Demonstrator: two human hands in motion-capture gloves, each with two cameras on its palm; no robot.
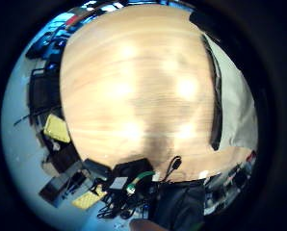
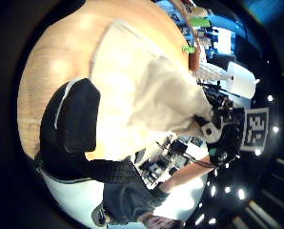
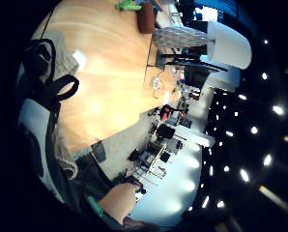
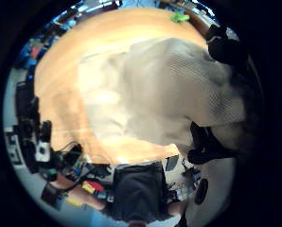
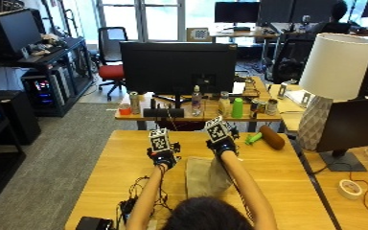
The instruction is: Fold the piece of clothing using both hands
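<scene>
A pale cloth (image 2: pixel 147 100) lies on the wooden table (image 2: pixel 51 67), mid frame. A black gloved finger (image 2: pixel 77 121) shows at the left. Another gloved hand (image 2: pixel 223 138) grips the cloth's edge at the right.

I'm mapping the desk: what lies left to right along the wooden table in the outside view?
Cables → left hand → beige clothing → right hand → green toy → brown roller → lamp → tape roll.
</scene>
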